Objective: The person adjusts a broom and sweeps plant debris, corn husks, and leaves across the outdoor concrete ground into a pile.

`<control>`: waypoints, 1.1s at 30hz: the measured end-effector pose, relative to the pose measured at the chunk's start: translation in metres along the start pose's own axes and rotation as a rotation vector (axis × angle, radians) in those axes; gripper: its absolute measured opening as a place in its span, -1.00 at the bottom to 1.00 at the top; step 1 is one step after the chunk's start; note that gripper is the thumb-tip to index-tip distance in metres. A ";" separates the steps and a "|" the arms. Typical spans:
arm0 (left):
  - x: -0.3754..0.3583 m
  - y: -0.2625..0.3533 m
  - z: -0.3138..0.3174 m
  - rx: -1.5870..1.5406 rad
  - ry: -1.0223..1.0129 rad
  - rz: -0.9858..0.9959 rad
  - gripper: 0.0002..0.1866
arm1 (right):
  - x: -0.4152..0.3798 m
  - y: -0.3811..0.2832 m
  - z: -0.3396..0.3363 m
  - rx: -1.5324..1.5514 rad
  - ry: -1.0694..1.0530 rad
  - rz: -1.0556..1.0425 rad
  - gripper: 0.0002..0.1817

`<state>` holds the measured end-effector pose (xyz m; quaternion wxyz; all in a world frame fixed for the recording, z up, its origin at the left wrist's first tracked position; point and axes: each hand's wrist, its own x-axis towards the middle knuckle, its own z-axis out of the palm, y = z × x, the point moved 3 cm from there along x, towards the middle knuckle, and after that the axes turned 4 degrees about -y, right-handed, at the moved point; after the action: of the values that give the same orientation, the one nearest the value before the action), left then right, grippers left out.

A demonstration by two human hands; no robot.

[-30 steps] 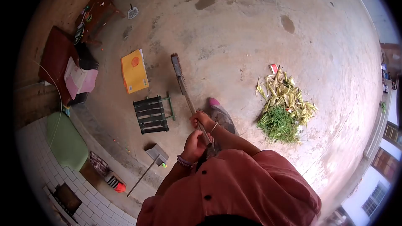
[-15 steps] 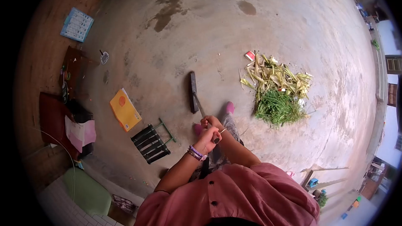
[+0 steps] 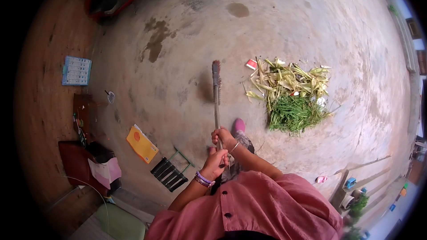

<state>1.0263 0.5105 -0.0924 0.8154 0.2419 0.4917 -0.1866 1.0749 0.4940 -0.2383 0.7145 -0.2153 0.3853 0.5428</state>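
Note:
A push broom (image 3: 216, 110) with a long handle points away from my body. Its narrow head (image 3: 216, 76) is seen edge-on, bristles facing right, with a dark shadow on the floor just left of it. My right hand (image 3: 223, 138) is wrapped round the handle. Closer to my body, my left hand (image 3: 215, 162), with purple bracelets at the wrist, is closed round the handle's end. Right of the broom lies a heap of yellowish husks (image 3: 291, 78) and green stalks (image 3: 296, 114), with a red and white packet (image 3: 251, 64) at its upper left edge.
A small slatted stool (image 3: 170, 174) and a yellow folder (image 3: 142, 144) are on the floor at the lower left. Along the left side are a red chair (image 3: 73, 162) and a blue-edged chart (image 3: 76, 71). A red vehicle (image 3: 129, 0) stands at the upper left. My pink shoe (image 3: 239, 125) shows ahead.
The broom head has risen off the floor and turned, so its bristles now show. Both hands still hold the handle. The view has shifted, bringing the red vehicle further into sight.

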 end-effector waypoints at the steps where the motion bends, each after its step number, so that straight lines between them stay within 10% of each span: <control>1: 0.006 0.003 0.002 0.010 0.007 -0.005 -0.86 | 0.011 0.002 0.001 0.013 -0.002 0.001 -0.71; 9: 0.062 0.011 0.029 -0.039 0.111 -0.039 -0.77 | 0.028 -0.035 -0.002 -0.234 -0.019 0.272 -0.84; 16: 0.120 -0.038 0.115 0.260 -0.211 -0.237 -0.86 | -0.008 -0.135 -0.115 0.248 0.035 -0.015 -0.85; 21: 0.103 -0.021 0.142 0.424 -0.230 -0.281 -0.87 | -0.077 -0.172 -0.082 0.108 0.239 -0.316 -0.86; 23: 0.086 0.001 0.136 0.364 -0.312 -0.304 -0.87 | -0.077 -0.165 -0.059 0.242 0.291 -0.446 -0.47; 33: 0.094 0.103 0.102 0.486 -0.147 -0.080 -0.90 | 0.030 -0.151 0.065 0.075 -0.066 -0.180 -0.51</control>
<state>1.1973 0.5289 -0.1140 0.7587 0.3970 0.3811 -0.3486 1.2407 0.5114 -0.2388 0.7803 -0.2044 0.3606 0.4683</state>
